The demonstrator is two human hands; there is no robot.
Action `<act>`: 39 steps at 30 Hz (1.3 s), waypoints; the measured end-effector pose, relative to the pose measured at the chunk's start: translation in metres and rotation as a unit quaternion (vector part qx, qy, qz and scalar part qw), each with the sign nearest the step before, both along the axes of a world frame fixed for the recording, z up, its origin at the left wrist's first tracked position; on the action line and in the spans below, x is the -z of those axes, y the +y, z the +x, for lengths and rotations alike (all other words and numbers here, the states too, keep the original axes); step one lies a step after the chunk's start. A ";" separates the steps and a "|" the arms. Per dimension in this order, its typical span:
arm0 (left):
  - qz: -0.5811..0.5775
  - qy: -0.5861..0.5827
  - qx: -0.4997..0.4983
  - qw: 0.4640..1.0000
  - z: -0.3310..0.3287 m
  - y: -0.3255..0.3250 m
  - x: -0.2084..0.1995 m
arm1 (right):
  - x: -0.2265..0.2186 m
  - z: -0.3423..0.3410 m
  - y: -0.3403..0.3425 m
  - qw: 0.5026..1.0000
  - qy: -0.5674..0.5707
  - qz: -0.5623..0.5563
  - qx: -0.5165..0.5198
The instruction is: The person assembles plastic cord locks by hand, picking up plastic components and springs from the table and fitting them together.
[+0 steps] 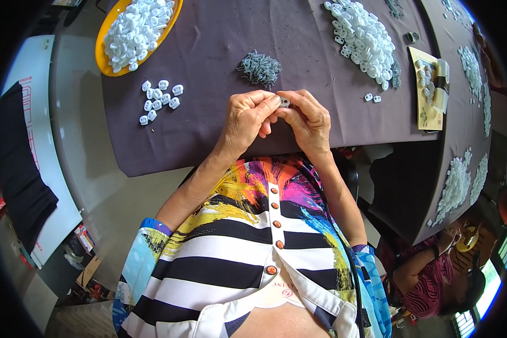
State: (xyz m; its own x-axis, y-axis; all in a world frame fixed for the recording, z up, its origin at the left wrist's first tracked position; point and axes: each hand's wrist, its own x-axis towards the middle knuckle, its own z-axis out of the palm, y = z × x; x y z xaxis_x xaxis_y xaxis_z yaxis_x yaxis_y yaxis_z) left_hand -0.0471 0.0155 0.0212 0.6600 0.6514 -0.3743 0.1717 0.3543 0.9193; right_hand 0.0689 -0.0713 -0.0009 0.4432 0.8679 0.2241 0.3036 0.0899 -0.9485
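Observation:
Both hands meet above the near part of the cloth-covered table. My right hand (307, 119) pinches a small white plastic piece (285, 103) between thumb and forefinger; a dark opening shows in it. Right beside that piece, the thumb and forefinger of my left hand (245, 115) are pressed together, and whatever they hold is hidden. Just beyond my fingers lies a heap of small grey metal screws or nails (259, 68). Several white pieces with dark marks in their openings (157, 97) are scattered left of my left hand.
A yellow tray (99, 53) of white pieces stands far left. A white heap (366, 48) lies far right, near two loose pieces (373, 98) and a card-backed package (421, 93). Another person (428, 276) sits at the right by a second table (411, 211) with more heaps.

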 end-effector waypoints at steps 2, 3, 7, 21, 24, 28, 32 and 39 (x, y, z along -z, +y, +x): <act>-0.019 -0.008 -0.002 1.000 0.000 0.000 0.001 | 0.000 0.000 0.000 1.000 0.005 -0.001 -0.002; -0.024 -0.008 -0.002 1.000 -0.001 0.000 0.001 | 0.001 0.000 0.000 1.000 0.005 -0.002 -0.002; -0.033 -0.016 -0.013 0.999 -0.001 -0.002 0.001 | 0.001 0.000 0.001 1.000 -0.002 0.003 -0.001; -0.086 -0.033 -0.018 0.996 -0.006 -0.004 0.005 | 0.003 -0.001 0.001 0.999 -0.042 0.005 -0.007; -0.108 -0.047 -0.029 0.993 -0.006 -0.005 0.006 | 0.005 -0.002 0.001 0.999 -0.031 -0.006 0.009; -0.070 -0.042 -0.027 0.996 -0.009 -0.004 0.008 | 0.007 -0.002 0.002 1.000 -0.002 0.013 -0.013; -0.065 -0.038 -0.023 0.997 -0.013 -0.003 0.009 | 0.009 -0.004 0.003 1.000 0.006 0.003 -0.020; 0.009 0.014 -0.029 0.999 -0.020 -0.001 0.003 | 0.004 -0.006 0.002 0.999 -0.030 -0.016 -0.019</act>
State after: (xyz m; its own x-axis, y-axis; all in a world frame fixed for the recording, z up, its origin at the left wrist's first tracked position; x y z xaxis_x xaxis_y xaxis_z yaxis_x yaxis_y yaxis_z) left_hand -0.0670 0.0145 0.0185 0.6101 0.6946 -0.3812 0.1779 0.3487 0.9202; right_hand 0.0632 -0.0695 -0.0053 0.3965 0.8908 0.2219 0.3576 0.0728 -0.9310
